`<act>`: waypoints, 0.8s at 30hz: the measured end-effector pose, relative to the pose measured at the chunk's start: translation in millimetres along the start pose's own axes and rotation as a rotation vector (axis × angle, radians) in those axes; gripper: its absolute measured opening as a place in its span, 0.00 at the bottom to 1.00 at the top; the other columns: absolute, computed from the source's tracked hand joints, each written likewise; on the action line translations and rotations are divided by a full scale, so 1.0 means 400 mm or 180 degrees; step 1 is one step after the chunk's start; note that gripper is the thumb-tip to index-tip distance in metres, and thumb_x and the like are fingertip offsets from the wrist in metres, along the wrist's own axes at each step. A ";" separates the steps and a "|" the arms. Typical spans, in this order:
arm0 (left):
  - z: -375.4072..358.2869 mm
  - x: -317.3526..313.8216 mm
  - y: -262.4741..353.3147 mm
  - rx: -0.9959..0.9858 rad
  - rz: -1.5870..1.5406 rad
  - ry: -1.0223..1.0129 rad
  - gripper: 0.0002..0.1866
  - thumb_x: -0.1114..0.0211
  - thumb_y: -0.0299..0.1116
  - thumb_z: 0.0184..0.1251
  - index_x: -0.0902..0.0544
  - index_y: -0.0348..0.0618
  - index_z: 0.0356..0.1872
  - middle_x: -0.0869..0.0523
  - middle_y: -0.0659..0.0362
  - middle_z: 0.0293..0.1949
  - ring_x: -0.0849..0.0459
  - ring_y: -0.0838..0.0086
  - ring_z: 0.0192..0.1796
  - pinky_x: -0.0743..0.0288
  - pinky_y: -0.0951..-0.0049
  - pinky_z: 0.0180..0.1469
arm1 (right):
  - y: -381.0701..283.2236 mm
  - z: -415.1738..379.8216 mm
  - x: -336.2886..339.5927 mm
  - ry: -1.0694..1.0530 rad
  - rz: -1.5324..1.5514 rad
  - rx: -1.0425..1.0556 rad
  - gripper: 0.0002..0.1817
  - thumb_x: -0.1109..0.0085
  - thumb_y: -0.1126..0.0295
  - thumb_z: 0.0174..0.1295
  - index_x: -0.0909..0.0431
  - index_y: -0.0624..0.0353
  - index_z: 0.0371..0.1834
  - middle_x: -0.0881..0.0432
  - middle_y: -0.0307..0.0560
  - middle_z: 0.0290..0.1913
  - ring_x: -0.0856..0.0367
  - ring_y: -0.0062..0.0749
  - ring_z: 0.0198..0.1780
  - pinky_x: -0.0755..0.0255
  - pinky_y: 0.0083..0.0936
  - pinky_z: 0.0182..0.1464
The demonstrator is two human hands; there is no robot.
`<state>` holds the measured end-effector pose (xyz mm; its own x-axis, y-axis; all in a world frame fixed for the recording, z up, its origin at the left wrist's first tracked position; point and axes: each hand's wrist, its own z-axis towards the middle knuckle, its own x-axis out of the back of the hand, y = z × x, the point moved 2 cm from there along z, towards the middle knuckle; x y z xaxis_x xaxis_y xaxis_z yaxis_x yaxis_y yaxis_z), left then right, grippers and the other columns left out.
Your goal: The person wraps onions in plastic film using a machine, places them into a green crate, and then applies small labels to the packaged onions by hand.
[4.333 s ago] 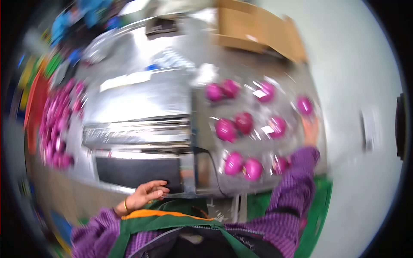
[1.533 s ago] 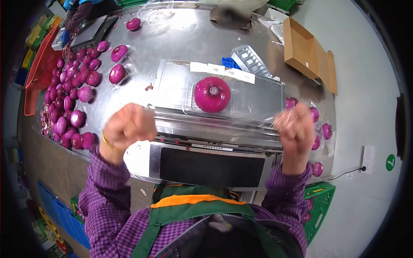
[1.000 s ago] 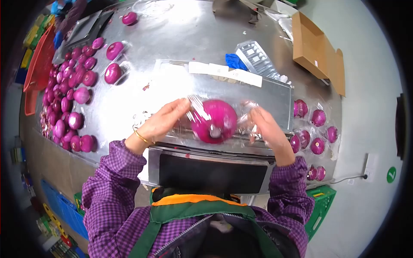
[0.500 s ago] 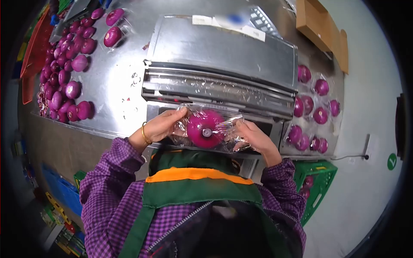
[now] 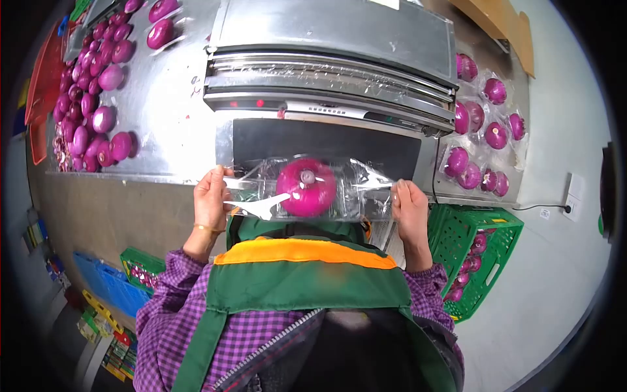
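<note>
A large red onion (image 5: 307,189) lies in clear plastic wrap (image 5: 351,196), stretched taut in front of my body. My left hand (image 5: 212,199) pinches the left end of the wrap, fingers closed. The right end is gripped by my right hand (image 5: 410,208), its fingers closed too. Just beyond the onion is the dark plate (image 5: 326,144) of a wrapping machine (image 5: 333,72), with metal rollers and red lights behind it.
Loose red onions (image 5: 91,111) cover the left of the metal table (image 5: 160,117). Wrapped onions (image 5: 495,134) sit at the right. A green crate (image 5: 499,261) with onions stands at lower right; blue crates (image 5: 111,281) are at lower left. A cardboard box (image 5: 503,26) is at upper right.
My hands have moved apart, pulling the wrap wide and taut. The onion has turned so its stem end sits higher. The view has shifted, showing more of the machine's dark plate.
</note>
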<state>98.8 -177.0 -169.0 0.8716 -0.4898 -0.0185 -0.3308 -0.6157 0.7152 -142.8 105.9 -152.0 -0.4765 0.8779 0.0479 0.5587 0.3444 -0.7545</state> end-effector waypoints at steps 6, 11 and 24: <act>0.110 -0.042 -0.299 -0.0258 0.1382 -0.1430 0.15 0.40 0.41 0.66 0.17 0.38 0.42 0.14 0.57 0.37 0.17 0.73 0.38 0.22 0.73 0.43 | 0.268 0.052 -0.102 -0.1096 -0.0454 -0.0069 0.08 0.51 0.70 0.67 0.23 0.59 0.34 0.26 0.33 0.26 0.31 0.14 0.25 0.35 0.15 0.26; 0.033 -0.199 -0.237 -0.1504 0.0668 -0.2526 0.18 0.37 0.35 0.60 0.21 0.41 0.50 0.17 0.53 0.48 0.20 0.63 0.52 0.29 0.64 0.60 | 0.249 0.050 -0.233 -0.2186 0.0412 -0.0251 0.09 0.51 0.68 0.68 0.22 0.60 0.37 0.22 0.39 0.35 0.25 0.18 0.33 0.29 0.17 0.34; -0.182 -0.087 0.035 0.0095 -0.1269 -0.2130 0.43 0.60 0.67 0.66 0.36 0.36 0.65 0.30 0.52 0.62 0.30 0.68 0.63 0.36 0.63 0.65 | -0.019 -0.023 -0.417 -0.2863 0.1302 -0.0489 0.29 0.61 0.43 0.68 0.21 0.57 0.48 0.25 0.55 0.56 0.28 0.43 0.59 0.34 0.44 0.62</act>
<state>90.0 -123.5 -107.3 0.5261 -0.4905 -0.6947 -0.0563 -0.8352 0.5471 -61.4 -40.1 -148.3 -0.5291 0.3822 -0.7577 0.8459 0.1671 -0.5064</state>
